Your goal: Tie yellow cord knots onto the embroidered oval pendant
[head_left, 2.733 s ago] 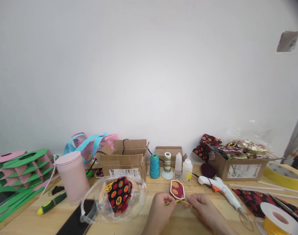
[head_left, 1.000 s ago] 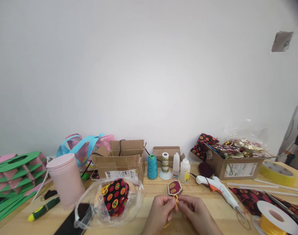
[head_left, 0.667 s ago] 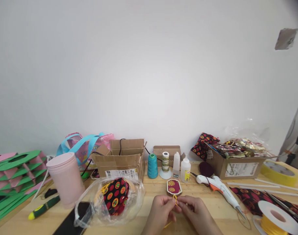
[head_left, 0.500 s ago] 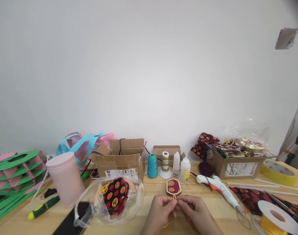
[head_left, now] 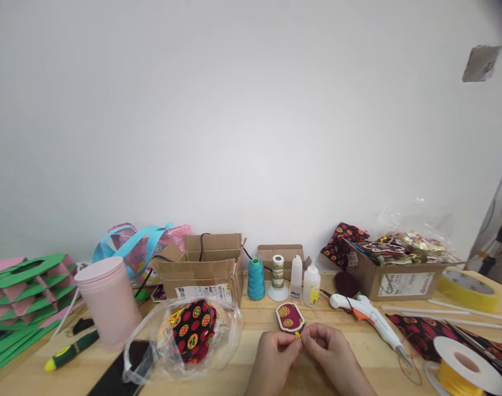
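Observation:
A maroon plaque (head_left: 290, 317) with a pale scalloped border and gold motifs lies flat on the table, just beyond my fingers. A yellow cord (head_left: 298, 335) comes off its near edge. My left hand (head_left: 277, 357) pinches this cord between thumb and index finger, close to the plaque. From the other side, my right hand (head_left: 326, 352) also pinches at the cord, its thumb and fingers bent together. The fingertips of both hands nearly meet. The cord's exact path between the fingers is partly hidden.
Behind the plaque stand a teal thread cone (head_left: 256, 279) and glue bottles (head_left: 312, 285). A hot glue gun (head_left: 370, 322) and a spool of yellow cord (head_left: 465, 366) lie right. To the left are a plastic bag with patterned fabric (head_left: 193, 333), a phone (head_left: 123, 368) and a pink cup (head_left: 108, 302).
The plaque has tilted slightly and shifted a little left. Both hands still pinch the yellow cord, and the right fingers have risen slightly, with the cord's loop pulled down smaller.

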A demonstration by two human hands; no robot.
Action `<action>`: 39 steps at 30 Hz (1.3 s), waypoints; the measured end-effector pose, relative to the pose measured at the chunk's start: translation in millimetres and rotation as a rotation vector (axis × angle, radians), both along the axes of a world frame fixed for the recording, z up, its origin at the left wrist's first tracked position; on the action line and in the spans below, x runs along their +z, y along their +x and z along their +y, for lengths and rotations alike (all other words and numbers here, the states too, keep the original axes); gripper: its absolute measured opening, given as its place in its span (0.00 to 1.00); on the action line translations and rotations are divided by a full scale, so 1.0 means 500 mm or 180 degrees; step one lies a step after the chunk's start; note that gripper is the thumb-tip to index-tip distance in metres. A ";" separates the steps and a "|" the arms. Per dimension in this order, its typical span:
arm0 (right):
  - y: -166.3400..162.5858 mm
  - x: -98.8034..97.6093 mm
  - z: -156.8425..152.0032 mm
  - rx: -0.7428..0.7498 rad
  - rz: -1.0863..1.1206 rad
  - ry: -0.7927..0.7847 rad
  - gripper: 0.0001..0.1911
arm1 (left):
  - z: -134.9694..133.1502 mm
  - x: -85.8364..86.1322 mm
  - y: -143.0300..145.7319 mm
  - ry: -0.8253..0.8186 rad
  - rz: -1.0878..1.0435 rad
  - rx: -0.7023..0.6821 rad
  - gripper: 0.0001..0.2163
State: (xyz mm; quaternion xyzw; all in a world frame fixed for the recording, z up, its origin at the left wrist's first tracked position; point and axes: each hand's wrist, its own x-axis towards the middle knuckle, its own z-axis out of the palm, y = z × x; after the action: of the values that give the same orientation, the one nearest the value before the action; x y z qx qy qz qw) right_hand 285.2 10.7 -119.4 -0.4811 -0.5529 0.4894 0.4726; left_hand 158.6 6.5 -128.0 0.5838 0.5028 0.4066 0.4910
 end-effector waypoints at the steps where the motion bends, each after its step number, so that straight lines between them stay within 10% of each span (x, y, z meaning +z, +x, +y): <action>1: -0.001 0.002 -0.001 -0.0014 0.0014 0.0008 0.08 | -0.001 0.003 0.000 0.0021 -0.0048 0.0029 0.16; 39: -0.003 -0.010 0.002 0.0024 0.0145 0.0191 0.08 | -0.007 0.018 0.003 0.0199 -0.0910 0.0430 0.15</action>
State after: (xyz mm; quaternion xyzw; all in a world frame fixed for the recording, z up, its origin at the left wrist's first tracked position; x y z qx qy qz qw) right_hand 283.9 11.7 -124.6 -0.4534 -0.5582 0.4851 0.4974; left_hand 160.2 3.1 -118.8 0.4999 0.4531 0.5331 0.5106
